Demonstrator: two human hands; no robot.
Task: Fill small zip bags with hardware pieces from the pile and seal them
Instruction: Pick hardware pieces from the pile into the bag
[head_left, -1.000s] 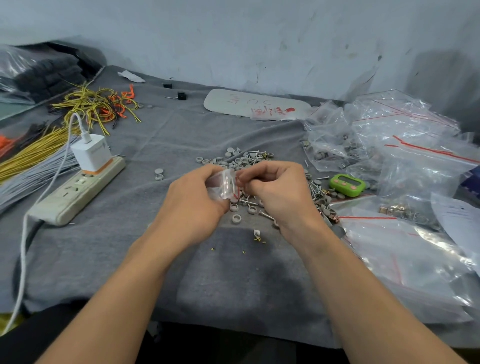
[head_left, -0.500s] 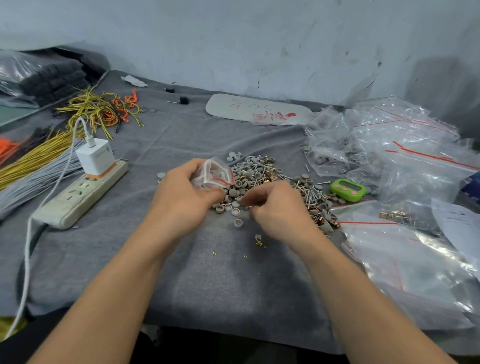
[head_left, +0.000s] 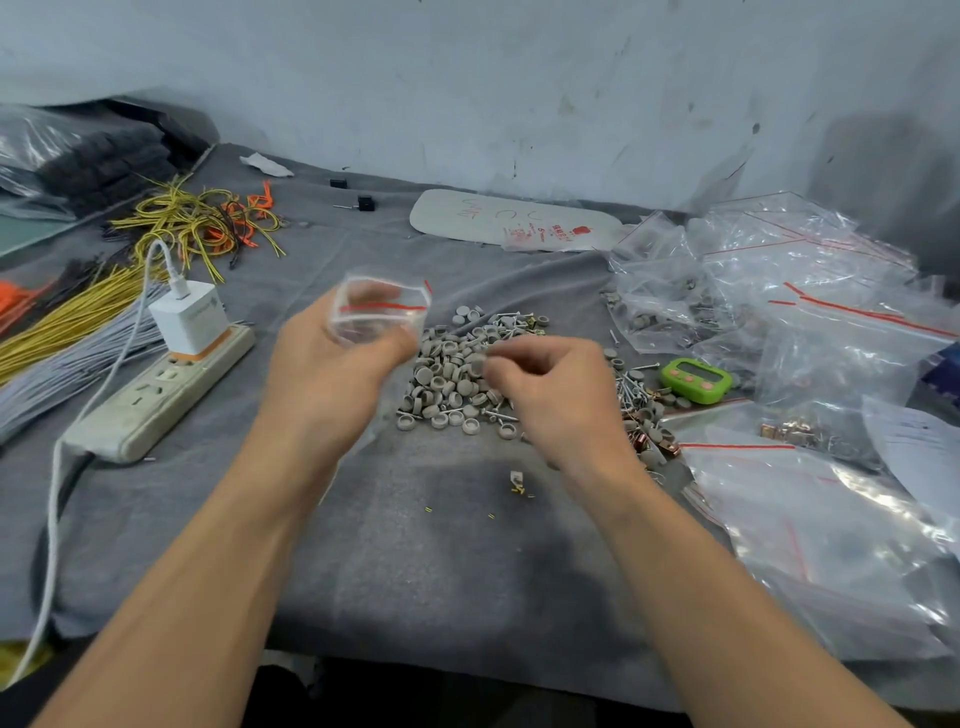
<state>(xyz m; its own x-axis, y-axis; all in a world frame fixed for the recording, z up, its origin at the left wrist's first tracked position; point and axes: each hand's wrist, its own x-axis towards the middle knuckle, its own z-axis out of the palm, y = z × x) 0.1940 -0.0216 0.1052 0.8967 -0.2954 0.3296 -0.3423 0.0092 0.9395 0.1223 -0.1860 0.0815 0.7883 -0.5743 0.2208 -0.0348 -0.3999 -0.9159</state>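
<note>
Within left hand (head_left: 332, 364), zip bag (head_left: 382, 312)

A grey cloth (head_left: 441, 571) is covering the counter, which is standing against a scuffed pale wall (head_left: 519, 78). At the left, a white power strip (head_left: 156, 395) is lying on the cloth and carrying a white charger (head_left: 189, 322) plugged upright into it. A white cable (head_left: 52, 545) is running from the charger's top, past the strip, to the near edge. Left of the strip, straight bundles of yellow wires (head_left: 67, 317) and grey wires (head_left: 67, 364) are lying side by side, with looped yellow and orange wires (head_left: 202, 223) tangling behind them. A white oval board (head_left: 498, 218) bearing red writing is lying near the wall. At the right, a green timer (head_left: 695, 381) is resting face up.
</note>
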